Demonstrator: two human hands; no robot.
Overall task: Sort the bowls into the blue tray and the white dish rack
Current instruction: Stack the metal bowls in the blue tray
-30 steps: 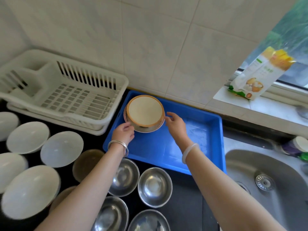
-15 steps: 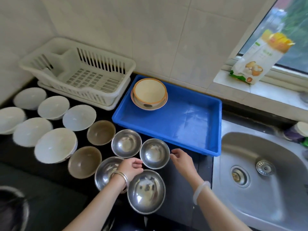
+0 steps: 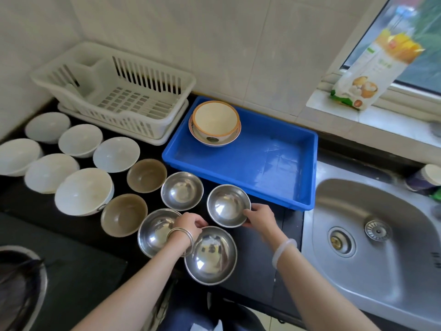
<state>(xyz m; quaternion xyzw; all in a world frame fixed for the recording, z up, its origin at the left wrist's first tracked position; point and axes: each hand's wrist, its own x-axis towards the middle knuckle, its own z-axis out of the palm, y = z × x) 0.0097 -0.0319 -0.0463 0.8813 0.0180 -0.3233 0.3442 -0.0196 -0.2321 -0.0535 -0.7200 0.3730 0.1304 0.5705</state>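
A blue tray [image 3: 262, 163] holds two stacked cream bowls with orange rims [image 3: 216, 120] in its far left corner. The white dish rack [image 3: 119, 91] to its left has no bowls in it. Several steel bowls stand on the black counter. My right hand [image 3: 260, 217] grips the right rim of the steel bowl [image 3: 228, 205] nearest the tray. My left hand [image 3: 191, 223] hovers with curled fingers between that bowl, a large steel bowl [image 3: 211, 254] and another steel bowl [image 3: 156, 231]; whether it holds a rim is unclear.
Two brown bowls [image 3: 146, 175] and several white bowls [image 3: 83, 191] fill the counter on the left. A steel sink [image 3: 372, 235] lies to the right. A food packet [image 3: 372, 75] leans on the window sill. A dark pan [image 3: 19, 283] sits at the near left.
Both hands left the cream bowls in the tray and came down to the steel bowls. My right hand has now closed on the rim of the steel bowl nearest the tray.
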